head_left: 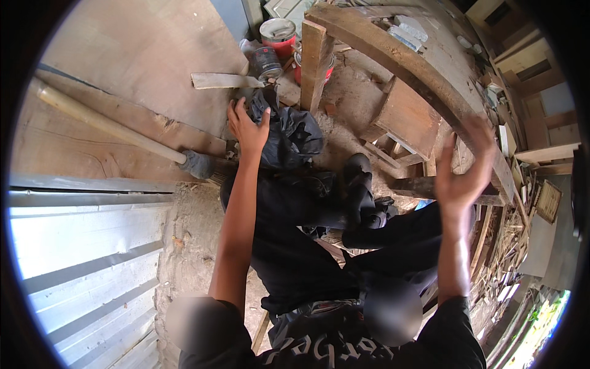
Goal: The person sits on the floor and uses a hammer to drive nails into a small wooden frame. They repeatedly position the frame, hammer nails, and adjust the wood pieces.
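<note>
My left hand (249, 128) is raised with its fingers spread, beside a crumpled black plastic bag (301, 136). It seems to hold nothing; whether the fingertips brush the bag I cannot tell. Slightly blurred, my right hand (466, 166) is held up with thumb and fingers apart, in front of a wooden beam (393, 50). Contact between that hand and the beam cannot be made out. A short wooden post (314, 67) joins the beam's far end. Just beyond my left fingertips lies a thin, pale wood strip (224, 81).
Paint cans (278, 35) and a dark tin (267, 61) stand beyond the bag. A long-handled broom (117, 123) leans across plywood (141, 55) at left. Corrugated metal sheet (92, 264) lies nearer. A wooden box (405, 120) and scrap wood (501, 270) fill the right.
</note>
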